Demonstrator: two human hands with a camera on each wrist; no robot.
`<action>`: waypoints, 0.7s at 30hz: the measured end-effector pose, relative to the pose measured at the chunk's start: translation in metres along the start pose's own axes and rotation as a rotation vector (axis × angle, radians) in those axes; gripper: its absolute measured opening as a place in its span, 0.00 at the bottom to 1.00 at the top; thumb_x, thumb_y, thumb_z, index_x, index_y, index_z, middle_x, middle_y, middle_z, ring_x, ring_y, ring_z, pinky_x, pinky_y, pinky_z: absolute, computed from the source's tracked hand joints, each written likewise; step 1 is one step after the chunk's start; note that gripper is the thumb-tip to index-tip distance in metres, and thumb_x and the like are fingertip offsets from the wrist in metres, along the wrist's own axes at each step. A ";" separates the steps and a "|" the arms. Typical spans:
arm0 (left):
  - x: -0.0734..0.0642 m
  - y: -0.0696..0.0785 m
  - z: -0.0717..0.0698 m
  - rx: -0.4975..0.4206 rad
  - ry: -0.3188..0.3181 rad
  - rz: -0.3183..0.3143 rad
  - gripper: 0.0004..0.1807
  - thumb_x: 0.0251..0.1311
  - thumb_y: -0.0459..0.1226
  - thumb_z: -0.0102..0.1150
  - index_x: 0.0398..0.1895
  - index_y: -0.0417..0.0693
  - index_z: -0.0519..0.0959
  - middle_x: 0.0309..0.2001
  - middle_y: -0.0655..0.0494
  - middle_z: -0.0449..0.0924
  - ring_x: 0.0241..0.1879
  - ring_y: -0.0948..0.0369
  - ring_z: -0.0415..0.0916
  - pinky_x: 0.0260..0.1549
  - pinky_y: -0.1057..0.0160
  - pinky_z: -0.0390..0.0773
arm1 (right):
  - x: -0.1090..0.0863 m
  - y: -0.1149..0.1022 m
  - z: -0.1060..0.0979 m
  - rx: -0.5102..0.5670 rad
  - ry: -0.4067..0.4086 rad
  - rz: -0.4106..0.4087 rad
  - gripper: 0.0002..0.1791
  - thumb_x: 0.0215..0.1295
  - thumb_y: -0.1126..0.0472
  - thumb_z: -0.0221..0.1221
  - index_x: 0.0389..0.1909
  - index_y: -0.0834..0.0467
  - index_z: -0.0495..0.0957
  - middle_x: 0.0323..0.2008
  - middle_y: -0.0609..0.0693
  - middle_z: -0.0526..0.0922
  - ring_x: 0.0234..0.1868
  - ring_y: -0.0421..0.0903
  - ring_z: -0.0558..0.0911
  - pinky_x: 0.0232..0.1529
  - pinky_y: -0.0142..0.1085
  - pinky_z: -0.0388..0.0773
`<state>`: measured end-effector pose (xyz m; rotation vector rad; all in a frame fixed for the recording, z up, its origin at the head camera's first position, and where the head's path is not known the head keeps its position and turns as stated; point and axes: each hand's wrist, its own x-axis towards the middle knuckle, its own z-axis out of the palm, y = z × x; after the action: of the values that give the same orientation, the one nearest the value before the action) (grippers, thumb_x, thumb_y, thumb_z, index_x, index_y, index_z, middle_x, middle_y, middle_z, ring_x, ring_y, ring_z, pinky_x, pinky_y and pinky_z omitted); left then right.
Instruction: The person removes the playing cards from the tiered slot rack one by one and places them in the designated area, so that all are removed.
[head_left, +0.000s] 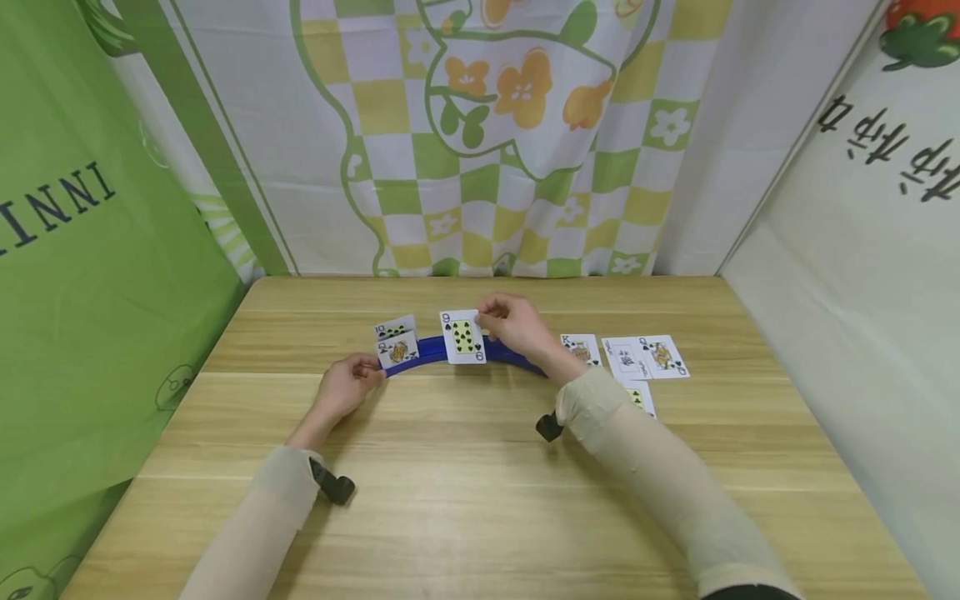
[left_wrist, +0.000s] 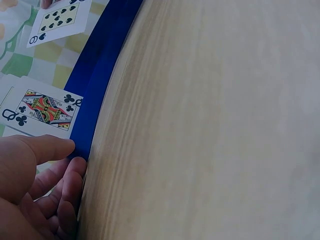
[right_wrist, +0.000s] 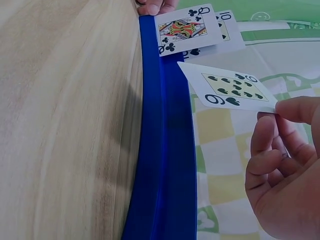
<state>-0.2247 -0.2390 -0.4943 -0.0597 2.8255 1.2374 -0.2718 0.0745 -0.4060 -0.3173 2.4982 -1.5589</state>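
A curved blue card holder (head_left: 431, 349) stands on the table. My left hand (head_left: 345, 388) pinches its left end between thumb and fingers, as the left wrist view confirms. Upright in that end are a queen of clubs (head_left: 397, 350) and, behind it, a ten of spades (right_wrist: 229, 29). With thumb and fingertips my right hand (head_left: 517, 327) pinches one corner of a nine of spades (head_left: 462, 337). That card is tilted above the middle of the holder, and in the right wrist view it looks apart from the slot.
Right of the holder lie a king of spades (head_left: 581, 350), a joker-like card (head_left: 624, 358) and a queen (head_left: 662, 357). A further card (head_left: 637, 398) is partly covered by my right sleeve. A patterned curtain (head_left: 480, 167) hangs behind the wooden table (head_left: 450, 500).
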 end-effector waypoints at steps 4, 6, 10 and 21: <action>0.000 0.000 0.000 -0.003 0.000 -0.002 0.19 0.65 0.41 0.62 0.54 0.41 0.79 0.43 0.43 0.84 0.42 0.53 0.79 0.35 0.65 0.73 | -0.004 0.001 -0.004 -0.006 -0.006 -0.002 0.08 0.70 0.58 0.59 0.46 0.57 0.79 0.39 0.53 0.82 0.38 0.59 0.83 0.42 0.49 0.80; 0.000 0.001 0.000 -0.003 0.001 -0.003 0.19 0.65 0.41 0.62 0.54 0.41 0.79 0.43 0.44 0.84 0.41 0.53 0.78 0.35 0.65 0.73 | -0.006 0.002 -0.006 -0.008 -0.008 -0.001 0.08 0.70 0.58 0.59 0.46 0.56 0.79 0.40 0.53 0.82 0.37 0.55 0.82 0.45 0.53 0.80; 0.000 0.001 0.000 -0.003 0.001 -0.002 0.19 0.65 0.41 0.62 0.54 0.41 0.79 0.43 0.44 0.84 0.41 0.53 0.79 0.35 0.65 0.73 | -0.010 0.004 -0.010 0.001 -0.013 0.010 0.09 0.71 0.58 0.59 0.47 0.56 0.79 0.40 0.54 0.82 0.36 0.53 0.82 0.47 0.55 0.80; 0.000 0.000 0.001 0.004 0.003 0.000 0.19 0.65 0.41 0.62 0.54 0.40 0.79 0.43 0.43 0.85 0.42 0.53 0.79 0.34 0.65 0.74 | -0.020 0.012 -0.022 0.023 -0.012 0.011 0.10 0.71 0.58 0.58 0.48 0.58 0.78 0.40 0.54 0.83 0.41 0.63 0.81 0.41 0.43 0.80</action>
<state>-0.2248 -0.2382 -0.4947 -0.0610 2.8304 1.2329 -0.2593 0.1045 -0.4065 -0.3086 2.4666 -1.5761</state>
